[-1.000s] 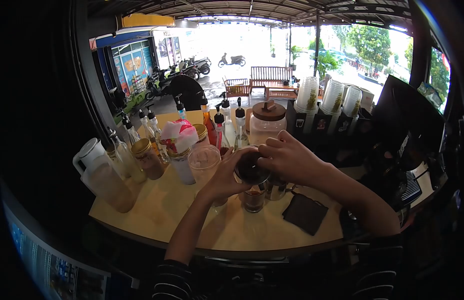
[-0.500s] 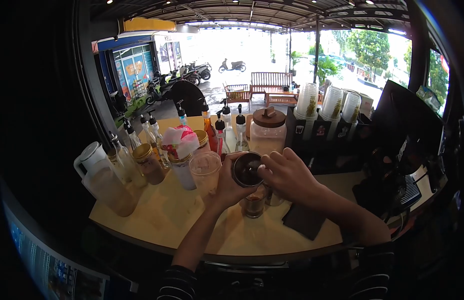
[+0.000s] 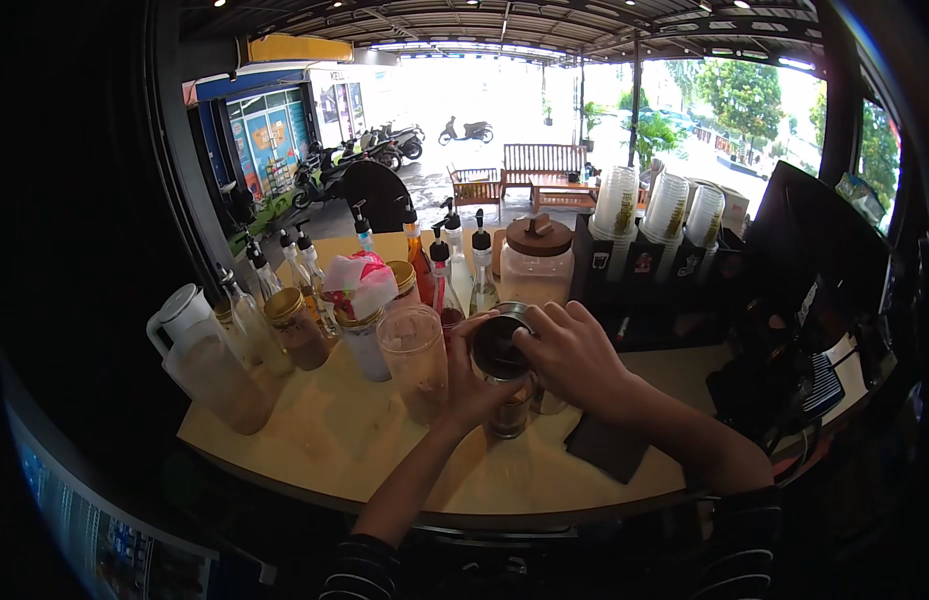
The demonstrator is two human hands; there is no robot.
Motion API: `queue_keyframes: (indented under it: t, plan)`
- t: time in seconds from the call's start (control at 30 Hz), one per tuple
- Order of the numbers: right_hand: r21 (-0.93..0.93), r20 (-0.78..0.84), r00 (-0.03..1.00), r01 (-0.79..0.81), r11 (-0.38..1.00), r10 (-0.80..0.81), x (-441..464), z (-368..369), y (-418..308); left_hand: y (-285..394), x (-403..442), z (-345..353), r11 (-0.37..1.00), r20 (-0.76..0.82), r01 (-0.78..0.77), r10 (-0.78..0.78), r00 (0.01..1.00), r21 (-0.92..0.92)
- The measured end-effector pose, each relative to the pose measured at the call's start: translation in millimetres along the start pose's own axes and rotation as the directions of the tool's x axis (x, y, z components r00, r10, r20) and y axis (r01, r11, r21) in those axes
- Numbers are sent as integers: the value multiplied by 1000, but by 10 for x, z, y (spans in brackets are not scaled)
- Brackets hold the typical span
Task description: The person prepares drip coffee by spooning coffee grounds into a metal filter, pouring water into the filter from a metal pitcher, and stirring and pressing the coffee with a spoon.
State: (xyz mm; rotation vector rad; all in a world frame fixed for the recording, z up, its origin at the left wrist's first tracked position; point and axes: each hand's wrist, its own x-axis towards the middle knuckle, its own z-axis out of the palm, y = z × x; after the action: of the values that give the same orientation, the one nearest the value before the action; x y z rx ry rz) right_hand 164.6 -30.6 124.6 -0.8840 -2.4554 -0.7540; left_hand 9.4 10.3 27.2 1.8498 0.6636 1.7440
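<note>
A dark metal cup (image 3: 497, 352), its mouth tilted toward me, is held up over the counter. My left hand (image 3: 464, 378) wraps round its left side and underside. At the rim, the fingers of my right hand (image 3: 574, 355) are bent together and reach into the mouth; what they pinch is hidden. Just below the cup stands a small glass (image 3: 509, 418) with brown liquid, partly covered by my left hand. A tall clear plastic cup (image 3: 409, 350) stands close to the left of my hands. The inside of the metal cup is too dark to make out.
Syrup bottles with pumps (image 3: 421, 255) and gold-lidded jars (image 3: 294, 325) line the back and left, beside a pitcher (image 3: 209, 365). A wooden-lidded jar (image 3: 537, 265) stands behind my hands. Right are stacked plastic cups (image 3: 616, 205), a dark cloth (image 3: 606, 445) and a black screen (image 3: 799, 225).
The metal cup has tilted and shifted slightly right and down between my hands. My left fingers have moved a little lower round it; the right hand stays at the rim.
</note>
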Motion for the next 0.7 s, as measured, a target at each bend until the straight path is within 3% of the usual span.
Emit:
queue_keyframes:
  t: [0.07, 0.17, 0.27, 0.37, 0.47, 0.57, 0.63, 0.7]
  plan:
    - [-63, -115, 993, -20, 998, 13, 16, 46, 22, -23, -18, 23, 999, -12, -41, 41, 999, 21]
    - [44, -101, 994, 46, 998, -41, -3, 95, -3, -38, 5, 6, 996, -42, -47, 43, 998, -79]
    - [-104, -56, 996, 68, 992, -74, -2, -5, 49, -12, 23, -71, 1000, 25, -16, 15, 1000, 27]
    - [-58, -92, 992, 81, 995, -86, -22, 48, 105, 25, 43, -110, 992, 66, -75, 68, 996, 105]
    - [13, -42, 989, 140, 990, -139, -45, 48, 145, 53, 64, -184, 998, 100, 3, -10, 995, 66]
    - [-47, -91, 985, 142, 989, -146, -31, 7, 205, 60, 54, -224, 998, 128, -7, -1, 992, 68]
    - [-12, -82, 985, 155, 988, -155, -31, 57, 203, 59, 74, -250, 965, 210, -100, 49, 977, 241]
    - [20, -76, 984, 166, 986, -164, -31, 61, 212, 80, 86, -281, 955, 237, -110, 43, 970, 274]
